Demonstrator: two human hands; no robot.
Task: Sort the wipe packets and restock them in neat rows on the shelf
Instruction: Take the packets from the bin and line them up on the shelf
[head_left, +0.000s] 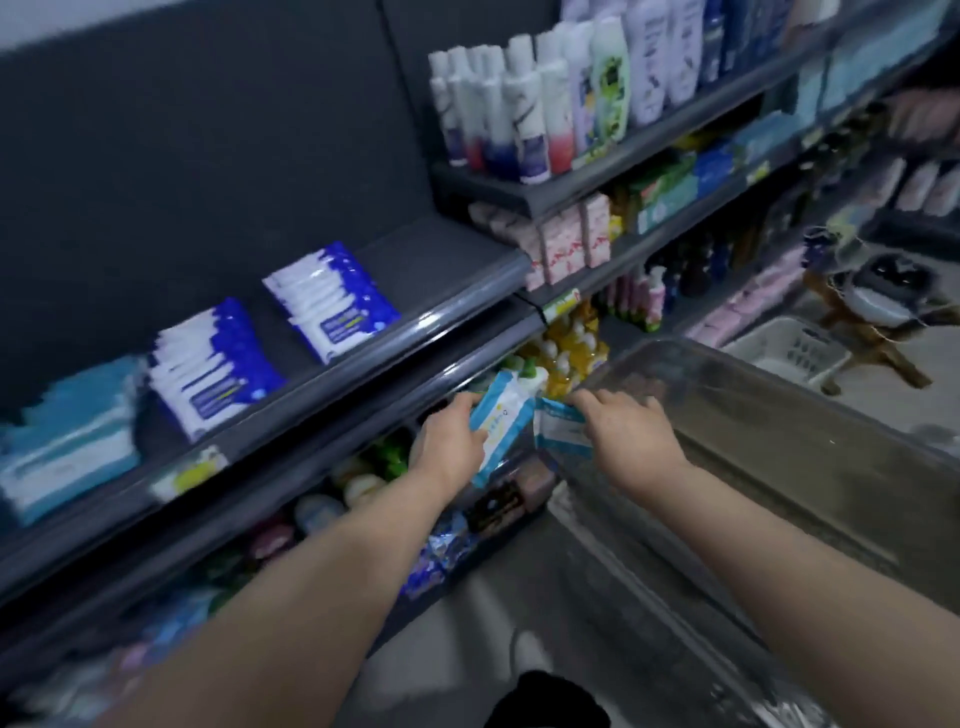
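a: what is anchoring this scene?
b: a large clear bin (779, 415) is standing on the right, and i am placing everything else from it. two bare forearms are pointing toward the bin's left corner.

a: what is the left hand doing?
b: the left hand (452, 441) is gripping a light blue wipe packet (501, 415) just left of the bin, with its fingers curling round the packet's left edge. the packet is tilting, one corner pointing up.

a: and the right hand?
b: the right hand (631, 431) is hovering over the bin's left corner. it is pinching a second light blue packet (561, 428) by its right side. the two packets are sitting side by side, but blur is hiding whether they are touching.

a: where are the shelved packets?
b: up and to the left of the bin, a grey shelf (447, 260) is carrying three stacks. nearest the bin is a dark blue and white stack (332, 301), then a matching stack (213, 364). farthest from the bin is a pale blue stack (67, 447).

a: anything else?
b: above the bin's left end, bottles (519, 114) are standing in rows on a higher shelf. beyond the bin's far end, a white basket (789, 353) is sitting on the floor.
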